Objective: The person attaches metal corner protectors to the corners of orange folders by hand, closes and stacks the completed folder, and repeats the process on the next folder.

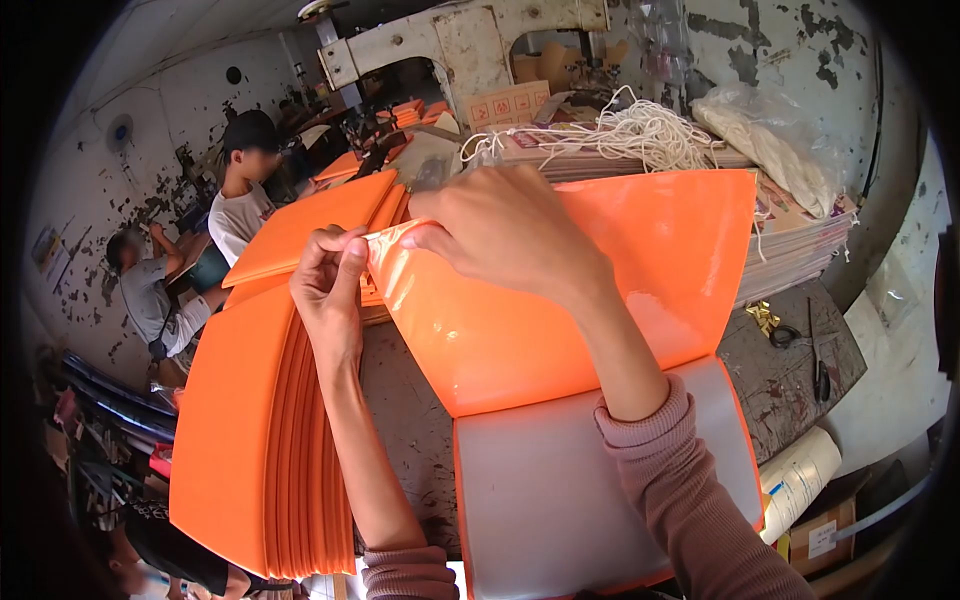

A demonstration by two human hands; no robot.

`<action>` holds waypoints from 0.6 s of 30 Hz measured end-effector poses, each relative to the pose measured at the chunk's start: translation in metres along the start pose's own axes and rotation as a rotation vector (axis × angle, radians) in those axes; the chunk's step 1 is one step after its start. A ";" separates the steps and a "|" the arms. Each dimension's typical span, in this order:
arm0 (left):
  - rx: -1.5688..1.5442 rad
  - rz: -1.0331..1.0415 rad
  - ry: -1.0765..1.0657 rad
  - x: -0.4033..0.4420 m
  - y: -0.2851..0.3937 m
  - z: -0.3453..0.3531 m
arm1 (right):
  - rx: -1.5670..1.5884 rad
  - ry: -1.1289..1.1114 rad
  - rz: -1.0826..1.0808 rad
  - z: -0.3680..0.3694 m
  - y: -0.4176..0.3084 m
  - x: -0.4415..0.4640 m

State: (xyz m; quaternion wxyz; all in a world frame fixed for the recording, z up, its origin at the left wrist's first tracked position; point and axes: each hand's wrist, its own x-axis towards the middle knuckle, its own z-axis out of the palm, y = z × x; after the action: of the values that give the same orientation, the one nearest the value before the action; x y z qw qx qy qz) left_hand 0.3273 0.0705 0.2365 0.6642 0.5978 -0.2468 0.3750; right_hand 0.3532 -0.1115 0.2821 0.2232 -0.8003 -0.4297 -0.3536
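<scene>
An orange plastic folder [660,260] lies opened in front of me, its glossy flap raised and its lower half a greyish sheet [590,480] with orange edges. My left hand [335,285] pinches the upper left corner of the flap between thumb and fingers. Close beside it, my right hand [510,235] is closed on the flap's top edge, thumb on the near face and the other fingers partly hidden. The film is creased and shiny around that corner. Left of my left hand stands a thick stack of orange folders [230,430], with more orange folders [310,225] lying behind it.
Scissors [800,345] and a gold scrap [763,318] lie on the worn table [790,400] at right. Behind are bundled white cords [640,135] on stacked cardboard and a large machine frame [460,50]. Two people [240,185] sit at left; another person is partly visible lower left.
</scene>
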 end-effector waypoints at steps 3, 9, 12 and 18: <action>0.070 -0.007 -0.005 0.001 -0.001 -0.002 | -0.008 0.018 -0.005 0.001 0.000 0.000; 0.110 -0.102 -0.173 -0.001 0.002 0.007 | -0.109 0.026 -0.017 -0.007 -0.001 -0.002; 0.046 -0.222 -0.156 0.001 0.005 0.010 | -0.117 0.403 -0.184 -0.032 -0.004 -0.007; 0.043 -0.311 -0.090 0.004 0.009 0.010 | 0.105 0.318 0.038 -0.118 -0.017 -0.037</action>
State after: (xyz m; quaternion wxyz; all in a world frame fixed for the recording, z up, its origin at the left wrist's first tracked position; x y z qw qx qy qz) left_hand 0.3237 0.0615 0.2469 0.6893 0.6592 -0.1728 0.2458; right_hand 0.2806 -0.2005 0.3316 0.3366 -0.7295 -0.3917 -0.4485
